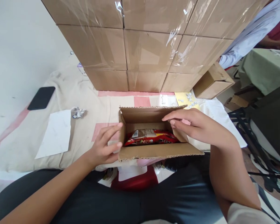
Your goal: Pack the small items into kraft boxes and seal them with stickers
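A small open cardboard box (160, 151) sits in front of me at the table's near edge. Inside it lies a shiny red packet (151, 137) with a barcode on its upper side. My left hand (105, 145) is at the box's left wall, fingers stretched out and apart, the tips at or against the cardboard. At the opposite end my right hand (192, 126) reaches over the right rim, its fingers extended above the opening. Nothing shows in either hand. Part of the right side wall is hidden beneath the right hand.
Stacked cardboard boxes (144, 49) under clear film rise behind. Phone (41, 98), white paper (56, 132) and a crumpled wrapper (77, 112) lie left. A yellow sheet (183, 98) with small clear pieces and another open box (213, 82) are right. Another person's sleeve (252, 34) shows beyond.
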Motion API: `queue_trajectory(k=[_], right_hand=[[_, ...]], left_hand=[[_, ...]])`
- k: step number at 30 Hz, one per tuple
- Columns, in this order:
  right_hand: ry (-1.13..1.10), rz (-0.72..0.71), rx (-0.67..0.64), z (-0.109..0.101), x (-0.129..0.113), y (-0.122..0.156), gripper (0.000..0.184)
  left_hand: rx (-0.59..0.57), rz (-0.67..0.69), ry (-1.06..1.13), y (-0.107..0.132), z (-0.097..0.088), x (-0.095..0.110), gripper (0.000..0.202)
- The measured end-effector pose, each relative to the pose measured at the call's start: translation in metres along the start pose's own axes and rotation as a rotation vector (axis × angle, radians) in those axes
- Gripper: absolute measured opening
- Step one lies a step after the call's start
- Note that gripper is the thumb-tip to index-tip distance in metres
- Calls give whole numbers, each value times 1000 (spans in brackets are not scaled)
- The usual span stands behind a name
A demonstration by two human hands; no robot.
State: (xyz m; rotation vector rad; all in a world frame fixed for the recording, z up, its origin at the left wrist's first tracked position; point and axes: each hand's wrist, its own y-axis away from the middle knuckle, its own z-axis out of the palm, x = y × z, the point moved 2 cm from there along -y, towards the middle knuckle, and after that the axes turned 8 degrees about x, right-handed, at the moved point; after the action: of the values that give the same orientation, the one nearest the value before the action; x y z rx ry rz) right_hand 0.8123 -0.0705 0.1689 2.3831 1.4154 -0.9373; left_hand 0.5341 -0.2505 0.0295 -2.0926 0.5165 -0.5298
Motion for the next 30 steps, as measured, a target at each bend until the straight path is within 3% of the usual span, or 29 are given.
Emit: queue_trajectory(k=[2,5,8,10,12,14,17,20,23,26,30], right_hand=[[-25,51,-10,-4,4,2,27],[-102,111,40,-6,13,3,23],[-141,82,294,-7,24,4,24],[-117,44,508,-8,32,5,20],[-118,-6,603,-7,38,7,19],[-170,-64,492,-4,43,8,19],[-250,-109,229,-1,47,9,29],[-293,-61,151,0,53,5,31],[-361,78,309,1,70,-8,26],[-424,339,536,10,97,-25,17],[-585,758,486,34,131,-39,3]], left_hand=[[-34,82,89,-11,4,6,45],[-24,-28,200,-25,10,11,50],[43,-205,141,-35,13,11,47],[74,-247,66,-45,11,12,61],[53,-247,-31,-60,6,15,75],[-79,-260,-156,-78,2,20,80],[-490,-229,-240,-102,4,34,77],[-771,-135,-200,-112,16,50,68],[-842,-113,-166,-109,29,60,57],[-798,-83,-202,-97,33,62,73],[-731,-74,-310,-81,19,47,66]])
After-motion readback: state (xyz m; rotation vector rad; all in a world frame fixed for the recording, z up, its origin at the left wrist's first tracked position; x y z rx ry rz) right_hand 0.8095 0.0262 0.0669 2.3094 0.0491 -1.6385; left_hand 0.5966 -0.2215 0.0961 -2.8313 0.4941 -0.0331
